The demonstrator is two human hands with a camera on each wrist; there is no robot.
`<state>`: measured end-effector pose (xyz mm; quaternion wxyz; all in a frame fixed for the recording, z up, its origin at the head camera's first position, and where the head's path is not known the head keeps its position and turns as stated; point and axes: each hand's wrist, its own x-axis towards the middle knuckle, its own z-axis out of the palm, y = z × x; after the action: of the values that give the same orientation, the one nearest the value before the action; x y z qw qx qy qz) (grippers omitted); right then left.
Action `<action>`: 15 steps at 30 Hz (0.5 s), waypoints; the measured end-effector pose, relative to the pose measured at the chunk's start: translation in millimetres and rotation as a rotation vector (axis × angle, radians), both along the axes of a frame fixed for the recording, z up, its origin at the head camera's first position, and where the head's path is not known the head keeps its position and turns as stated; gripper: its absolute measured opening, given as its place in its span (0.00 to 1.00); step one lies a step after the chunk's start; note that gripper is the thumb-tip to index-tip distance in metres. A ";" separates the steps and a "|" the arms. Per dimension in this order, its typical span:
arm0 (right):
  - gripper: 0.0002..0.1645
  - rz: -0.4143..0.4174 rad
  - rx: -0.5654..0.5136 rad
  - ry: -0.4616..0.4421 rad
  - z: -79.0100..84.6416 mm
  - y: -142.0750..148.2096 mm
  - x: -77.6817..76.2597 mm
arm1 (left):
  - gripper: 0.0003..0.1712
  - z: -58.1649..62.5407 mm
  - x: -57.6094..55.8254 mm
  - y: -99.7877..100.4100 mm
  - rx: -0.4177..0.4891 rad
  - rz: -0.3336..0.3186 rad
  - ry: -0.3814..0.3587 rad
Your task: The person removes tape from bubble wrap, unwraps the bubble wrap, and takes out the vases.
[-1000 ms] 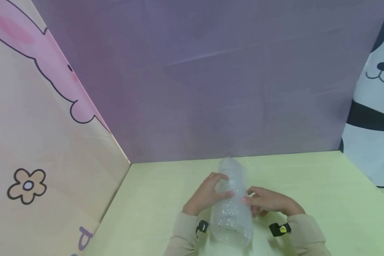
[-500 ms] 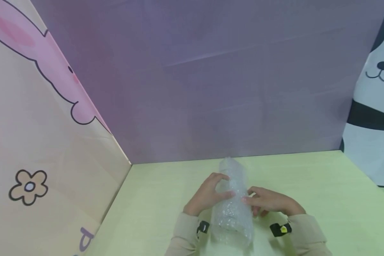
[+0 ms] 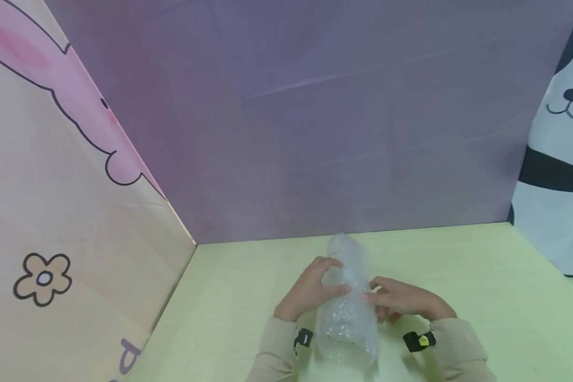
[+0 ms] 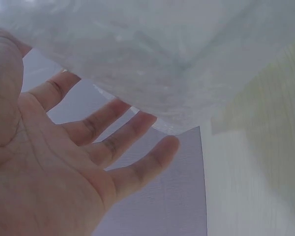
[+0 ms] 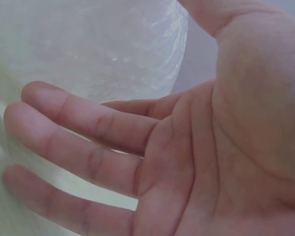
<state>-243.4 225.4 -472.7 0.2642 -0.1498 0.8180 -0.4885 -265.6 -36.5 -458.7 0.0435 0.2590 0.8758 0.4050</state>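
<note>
A roll of clear bubble wrap [image 3: 346, 318] lies lengthwise on the pale yellow-green table [image 3: 229, 297], its near end loosely rounded. Whether anything is inside cannot be seen. My left hand [image 3: 310, 289] rests against its left side, thumb and index fingertip on top. In the left wrist view the fingers [image 4: 96, 123] are spread and relaxed, their tips at the edge of the bubble wrap [image 4: 137, 54]. From the right, my right hand [image 3: 403, 298] touches the roll with its thumb. The right wrist view shows loosely extended fingers [image 5: 88, 152] beside the bubble wrap [image 5: 103, 44].
A grey-purple wall panel [image 3: 286, 132] stands along the table's back edge. At the left is a pale panel with a pink rabbit [image 3: 71, 101] and a flower [image 3: 43, 278]; at the right, one with a panda [image 3: 563, 159]. Black straps [image 3: 419, 341] sit at both wrists.
</note>
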 end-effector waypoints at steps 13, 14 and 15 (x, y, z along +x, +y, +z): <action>0.35 0.007 -0.012 -0.005 -0.5 0.7 0.2 | 0.29 0.8 0.0 1.7 0.019 -0.009 -0.001; 0.35 0.007 -0.012 -0.002 -0.6 0.8 0.2 | 0.29 0.8 0.0 1.8 0.020 -0.010 0.001; 0.35 0.008 -0.012 0.000 -0.6 1.0 0.2 | 0.28 0.9 -0.1 1.9 0.021 -0.012 0.003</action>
<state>-243.2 226.4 -473.4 0.2650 -0.1547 0.8146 -0.4922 -265.7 -34.6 -457.8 0.0420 0.2655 0.8700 0.4133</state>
